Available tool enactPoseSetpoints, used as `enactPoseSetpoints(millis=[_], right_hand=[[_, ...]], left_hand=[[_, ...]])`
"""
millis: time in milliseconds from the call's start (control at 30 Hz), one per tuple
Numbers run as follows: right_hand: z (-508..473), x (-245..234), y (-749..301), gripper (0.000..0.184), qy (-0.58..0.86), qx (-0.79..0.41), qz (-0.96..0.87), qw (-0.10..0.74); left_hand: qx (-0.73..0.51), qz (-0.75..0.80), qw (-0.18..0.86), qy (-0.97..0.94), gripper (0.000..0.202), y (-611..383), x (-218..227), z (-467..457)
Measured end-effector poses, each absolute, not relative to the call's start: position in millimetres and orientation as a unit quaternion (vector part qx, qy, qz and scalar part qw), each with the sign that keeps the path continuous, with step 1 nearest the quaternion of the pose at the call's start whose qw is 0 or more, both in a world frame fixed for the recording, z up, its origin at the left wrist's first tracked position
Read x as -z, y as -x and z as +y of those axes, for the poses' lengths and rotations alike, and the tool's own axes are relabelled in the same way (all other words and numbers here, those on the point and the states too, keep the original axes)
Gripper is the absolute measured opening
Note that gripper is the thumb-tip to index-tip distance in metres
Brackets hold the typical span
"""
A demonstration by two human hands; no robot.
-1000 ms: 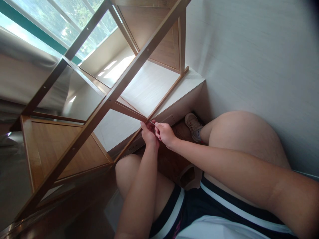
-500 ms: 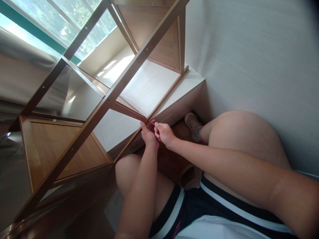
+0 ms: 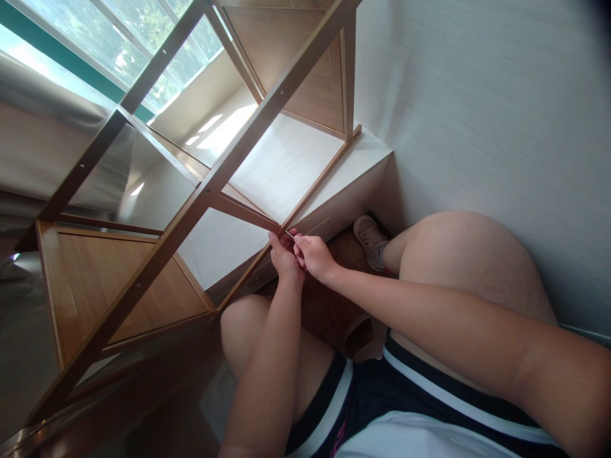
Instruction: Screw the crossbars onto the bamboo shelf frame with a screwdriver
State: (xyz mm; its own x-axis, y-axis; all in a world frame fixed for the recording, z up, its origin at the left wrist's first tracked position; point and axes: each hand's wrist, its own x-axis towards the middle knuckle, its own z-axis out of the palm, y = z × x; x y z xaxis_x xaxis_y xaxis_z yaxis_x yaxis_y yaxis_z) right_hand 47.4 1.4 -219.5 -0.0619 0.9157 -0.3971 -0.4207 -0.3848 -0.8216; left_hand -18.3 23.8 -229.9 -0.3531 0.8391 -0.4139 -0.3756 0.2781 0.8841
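In the head view, my left hand [image 3: 285,257] and right hand [image 3: 316,257] meet at the low corner of a brown wooden frame [image 3: 248,138], where a crossbar [image 3: 245,214] joins the lower rail [image 3: 324,175]. The fingers of my right hand are curled in, thumb and forefinger pinching a thin metal tool [image 3: 289,235], whose tip points at that joint; whether it sits in a hole there, I cannot tell. My left hand is half curled, its thumb raised against the lower rail just below the joint. Its fingers lie partly behind my right hand, so I cannot tell how firmly they hold the rail or whether they touch the tool.

The frame stretches diagonally in front of me, small round holes along its long bars, with one wooden panel [image 3: 286,38] at the top and another [image 3: 90,273] at the lower left. Behind the lower rail is a white ledge [image 3: 267,165]. Beyond are a window [image 3: 143,38] and a greyish curtain [image 3: 57,140]; a pale wall [image 3: 477,114] fills my right side. My shoe [image 3: 368,236] is on the brown floor [image 3: 329,305].
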Motion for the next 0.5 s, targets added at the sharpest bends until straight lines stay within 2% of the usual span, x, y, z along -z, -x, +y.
enactPoseSetpoints(millis=[267, 500], right_hand=[[4.8, 215.9, -52.4, 0.039, 0.397, -0.787, -0.144, 0.451], [2.2, 216.0, -51.3, 0.039, 0.379, -0.796, -0.107, 0.46]], left_hand=[[-0.543, 0.598, 0.557, -0.193, 0.068, 21.6, 228.6, 22.0], [-0.544, 0.599, 0.555, -0.195, 0.067, 20.8, 228.1, 22.1]])
